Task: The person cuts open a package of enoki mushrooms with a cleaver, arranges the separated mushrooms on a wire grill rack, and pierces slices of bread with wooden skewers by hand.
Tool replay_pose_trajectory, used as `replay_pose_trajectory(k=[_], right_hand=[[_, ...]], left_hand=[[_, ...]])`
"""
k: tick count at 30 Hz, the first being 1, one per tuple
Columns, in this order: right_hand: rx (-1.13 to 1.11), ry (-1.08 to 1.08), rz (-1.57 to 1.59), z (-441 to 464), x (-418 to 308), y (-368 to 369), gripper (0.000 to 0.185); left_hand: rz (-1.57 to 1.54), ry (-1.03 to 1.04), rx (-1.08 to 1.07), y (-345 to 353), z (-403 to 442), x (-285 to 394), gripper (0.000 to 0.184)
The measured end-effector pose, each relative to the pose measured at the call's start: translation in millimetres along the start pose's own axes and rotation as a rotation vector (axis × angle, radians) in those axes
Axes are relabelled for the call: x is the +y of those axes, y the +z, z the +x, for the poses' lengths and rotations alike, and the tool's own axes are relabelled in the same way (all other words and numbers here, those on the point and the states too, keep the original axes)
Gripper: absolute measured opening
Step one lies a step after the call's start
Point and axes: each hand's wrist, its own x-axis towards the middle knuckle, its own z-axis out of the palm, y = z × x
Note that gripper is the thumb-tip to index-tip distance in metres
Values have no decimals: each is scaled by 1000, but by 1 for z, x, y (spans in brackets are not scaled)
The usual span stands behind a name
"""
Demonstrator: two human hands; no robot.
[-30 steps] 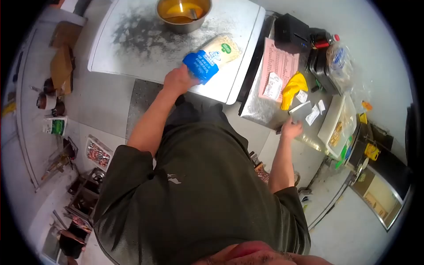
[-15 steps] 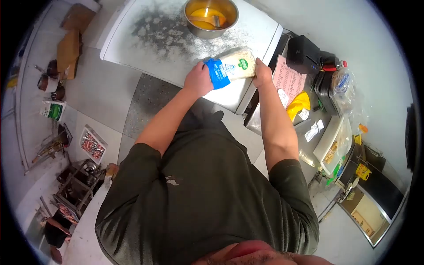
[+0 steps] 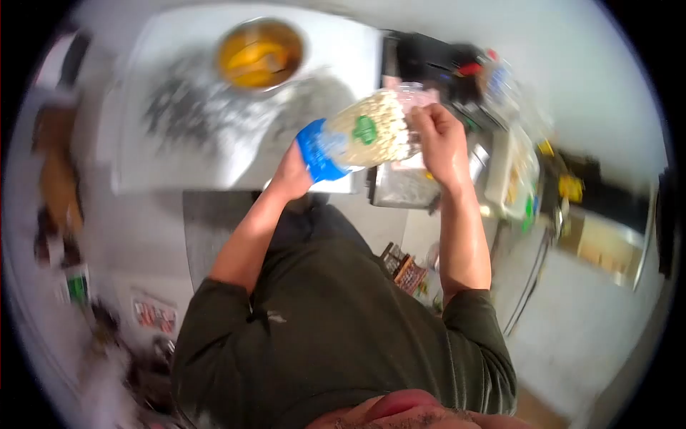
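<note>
Watching remotely, I'm seeing the left hand grasping the bag, right of the bowl; the right hand is seemingly pinching its clear end, where I'm fearing hard tugging could spill it.

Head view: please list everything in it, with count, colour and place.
Table: one, white with dark patches, upper left.
Metal bowl: one, silver, on the table.
Food bag: one, clear and blue, centre.
Box: one, black, right of table.
Bin: one, white, right of bag.
Packet: one, green and white, lower left.
Other clutter: uncounted, mixed colours, both sides, blurred.
Shirt: one, dark green, bottom centre.
Left hand: one, bare, on blue end.
Right hand: one, bare, at clear end.
</note>
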Motion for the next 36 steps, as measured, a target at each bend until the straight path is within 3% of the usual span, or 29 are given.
replay_pose_trajectory(k=[1,3,5,7,10,13,17,18,20,26,29,31,33,34,35,36], right_hand=[[58,-4,-85,-13,-20,-12,28],[176,5,-267,-31,-37,-37,28],[284,7,-313,-46,-35,-56,26],[332,56,-364,-68,-29,-76,26],[452,83,-335,-101,-22,-101,28],[505,154,-296,-120,20,-129,27],[717,-57,-164,-178,65,-178,28],[744,-19,-142,-186,85,-191,28],[707,16,-111,-209,120,-221,27],[866,-34,69,-270,202,-320,26],[987,-69,263,-288,246,-374,26],[959,17,70,-290,274,-393,26],[1012,26,124,-302,301,-422,27],[1035,32,144,-307,315,-438,28],[1071,65,212,-309,327,-454,29],[1045,102,80,-307,341,-466,29]], left_hand=[[-191,-3,-100,10,3,7,69],[-681,-206,-282,33,9,9,57],[-1034,-245,-540,63,16,4,59],[-1271,-478,-614,96,14,-11,60],[-1101,-647,-573,148,15,9,56],[-1169,-711,-653,188,11,-9,56],[-1086,-829,-768,258,-3,-3,54],[-1107,-841,-797,276,-8,-14,55],[-1006,-791,-711,316,-18,-31,55],[-1395,-776,-1131,458,-30,-109,67],[-991,-597,-912,531,-48,-83,64],[-997,-705,-951,570,-49,-97,63],[-1145,-814,-1105,613,-34,-128,63],[-1429,-879,-1289,641,-32,-137,62],[-1351,-920,-1182,663,-33,-146,61],[-1273,-953,-1079,686,-32,-149,61]])
